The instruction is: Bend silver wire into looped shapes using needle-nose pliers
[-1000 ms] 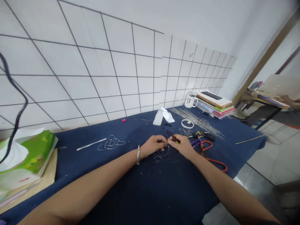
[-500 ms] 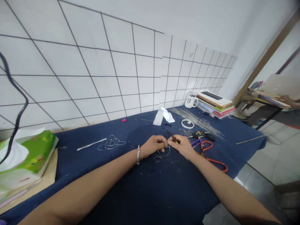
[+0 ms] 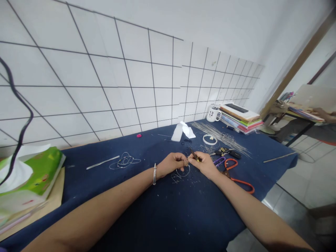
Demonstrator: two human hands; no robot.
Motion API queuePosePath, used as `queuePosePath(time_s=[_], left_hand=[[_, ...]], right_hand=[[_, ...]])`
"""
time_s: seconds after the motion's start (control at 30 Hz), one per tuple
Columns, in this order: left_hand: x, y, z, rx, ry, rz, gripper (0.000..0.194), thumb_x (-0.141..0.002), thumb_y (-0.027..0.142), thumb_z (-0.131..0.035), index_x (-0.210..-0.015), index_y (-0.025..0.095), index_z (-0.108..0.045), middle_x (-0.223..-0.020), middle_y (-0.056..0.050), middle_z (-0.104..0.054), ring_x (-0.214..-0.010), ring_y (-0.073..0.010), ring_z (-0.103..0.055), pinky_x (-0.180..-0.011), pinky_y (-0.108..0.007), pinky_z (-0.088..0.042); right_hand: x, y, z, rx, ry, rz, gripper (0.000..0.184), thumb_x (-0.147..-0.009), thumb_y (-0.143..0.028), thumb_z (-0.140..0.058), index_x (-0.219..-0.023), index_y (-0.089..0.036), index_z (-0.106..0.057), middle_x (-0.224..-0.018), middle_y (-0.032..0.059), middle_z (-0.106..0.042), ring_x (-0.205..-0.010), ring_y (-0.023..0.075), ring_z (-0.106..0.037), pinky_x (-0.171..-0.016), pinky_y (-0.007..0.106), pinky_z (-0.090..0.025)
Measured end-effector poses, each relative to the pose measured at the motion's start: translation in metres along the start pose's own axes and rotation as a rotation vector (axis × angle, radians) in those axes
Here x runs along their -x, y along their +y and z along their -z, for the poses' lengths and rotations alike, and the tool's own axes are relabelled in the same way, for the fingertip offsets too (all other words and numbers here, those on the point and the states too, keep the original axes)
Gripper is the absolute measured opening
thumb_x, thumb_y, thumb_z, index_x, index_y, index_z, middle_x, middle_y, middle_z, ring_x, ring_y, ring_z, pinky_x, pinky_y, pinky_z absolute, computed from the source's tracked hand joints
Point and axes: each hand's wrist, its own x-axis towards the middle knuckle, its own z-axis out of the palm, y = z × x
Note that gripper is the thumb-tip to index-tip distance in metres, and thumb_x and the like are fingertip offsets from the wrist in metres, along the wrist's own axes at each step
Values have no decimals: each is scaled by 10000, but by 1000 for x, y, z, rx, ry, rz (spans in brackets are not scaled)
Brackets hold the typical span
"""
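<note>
My left hand (image 3: pixel 172 163), a silver bangle at its wrist, is closed in a pinch on thin wire. Below its fingertips the wire (image 3: pixel 189 170) hangs in a loose loop with tangled ends. Almost touching it, my right hand (image 3: pixel 206 165) is closed round a pair of pliers (image 3: pixel 193 153). Dark jaws and a bit of yellow show; the handles are hidden in the palm. The right thumb and fingertip meet close to the wire, and I cannot tell whether they pinch it too.
Right of my hands lie orange-handled scissors (image 3: pixel 242 180), purple-handled scissors (image 3: pixel 219 161) and black-handled tools (image 3: pixel 231 153). Behind are a bundle of straight wires (image 3: pixel 220 134), a white ring (image 3: pixel 210 139) and a mug (image 3: pixel 213 114). A wire coil (image 3: pixel 125 161) and tissue pack (image 3: pixel 48 168) lie left.
</note>
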Motion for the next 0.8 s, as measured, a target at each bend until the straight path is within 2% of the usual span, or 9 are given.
queuePosePath(time_s=[0.53,0.8], left_hand=[[-1,-1,1,-18,1,17,184,-722,276,-586,-795,109,-612,-624,-24,-615,-531,-86,-574,-541,-190,-421],[0,2,-1,-23,-2,-1,158,-729,246,-567,-810,115,-601,-648,-22,-611,-533,-81,-574,-541,-190,-422]], right_hand=[[1,4,-5,-7,17,-22,237,-751,-383,-533,-788,-161,-605,-665,-10,-567,-605,101,-478,-573,208,-372],[0,6,-3,-33,31,-35,234,-748,-383,-541,-795,-162,-600,-742,7,-606,-697,127,-528,-651,233,-396]])
